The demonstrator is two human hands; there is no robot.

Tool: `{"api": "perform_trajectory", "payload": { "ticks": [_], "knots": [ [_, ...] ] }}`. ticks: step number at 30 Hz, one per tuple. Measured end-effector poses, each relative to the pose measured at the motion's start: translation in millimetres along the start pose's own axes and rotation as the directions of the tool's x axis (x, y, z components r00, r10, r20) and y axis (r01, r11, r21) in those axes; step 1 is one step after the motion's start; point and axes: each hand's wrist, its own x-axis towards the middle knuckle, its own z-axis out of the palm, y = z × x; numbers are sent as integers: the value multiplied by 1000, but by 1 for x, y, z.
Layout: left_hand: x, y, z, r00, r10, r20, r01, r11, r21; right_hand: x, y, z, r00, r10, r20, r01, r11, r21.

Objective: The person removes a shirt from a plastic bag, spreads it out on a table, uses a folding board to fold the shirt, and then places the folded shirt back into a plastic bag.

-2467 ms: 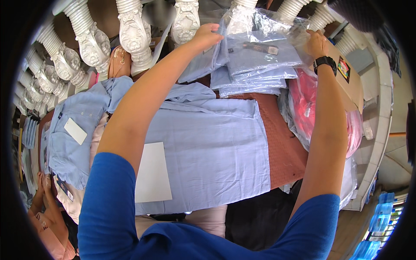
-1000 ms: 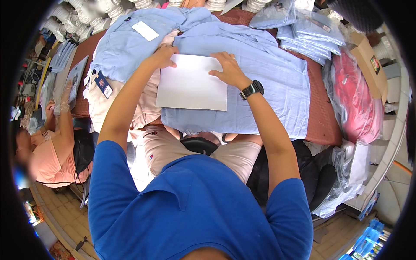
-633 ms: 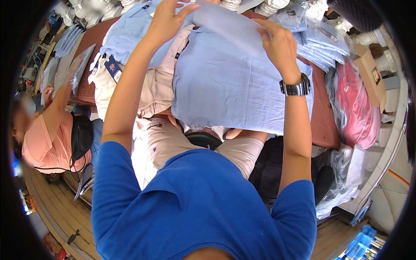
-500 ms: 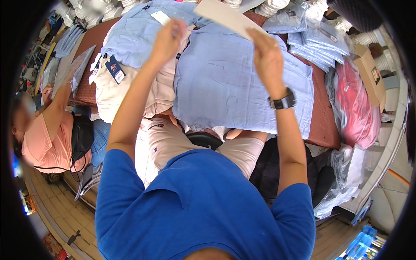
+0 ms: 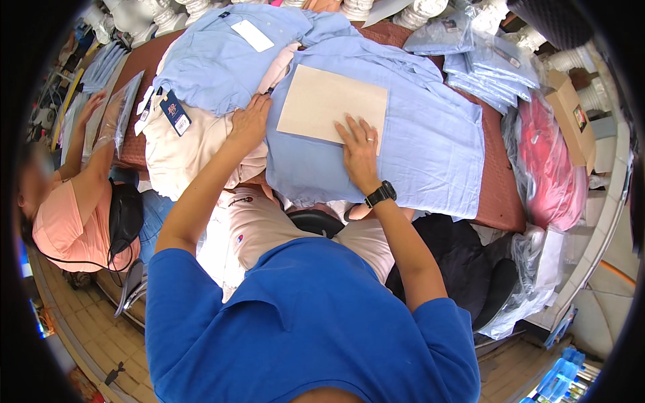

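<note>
- The card [image 5: 329,101] lies flat on the blue shirt [image 5: 430,148], toward its left part, and the shirt is spread on the brown-covered desk [image 5: 502,185].
- The right hand [image 5: 361,149] rests on the card's lower right part, its grip spread, fingers laid over the surface rather than closed on an edge.
- The left hand [image 5: 249,123] is at the shirt's left edge, just beside the pale pink garment [image 5: 178,154], fingers close together; whether that grip pinches cloth, I cannot tell.
- The step in hand seems to be squaring the card on the shirt.
- The next move probably calls for the right hand to press the card steady while the left takes a sure hold of the cloth's edge; a light card could slide on it.
- The left fingertips and whatever lies under them are hard to make out; a small dark patch shows beside them.
- The card hides the cloth beneath it, and the right hand covers some of its lower edge.
- The bagged shirts [image 5: 494,74] blur under shiny film, so their folds are unclear.
- At far left, the dark rim crops the co-worker [image 5: 84,221].
</note>
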Motion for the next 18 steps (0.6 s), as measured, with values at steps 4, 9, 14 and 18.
{"api": "perform_trajectory", "payload": {
  "ticks": [4, 9, 14, 18],
  "knots": [
    [10, 5, -10, 978, -122, 172, 127, 992, -16, 2, -3, -6, 1000, 14, -8, -13, 999, 45],
    [22, 7, -23, 954, -160, 255, 255, 879, -403, 5, -7, -6, 998, -14, 66, 16, 999, -31],
    [13, 2, -15, 986, -111, 122, 147, 925, -351, 2, 7, -23, 998, 13, 59, -22, 989, 145],
    [7, 38, -36, 997, -23, -72, -1, 947, -320, -22, 95, -67, 978, 157, -140, -160, 987, -5]
  ]
}}
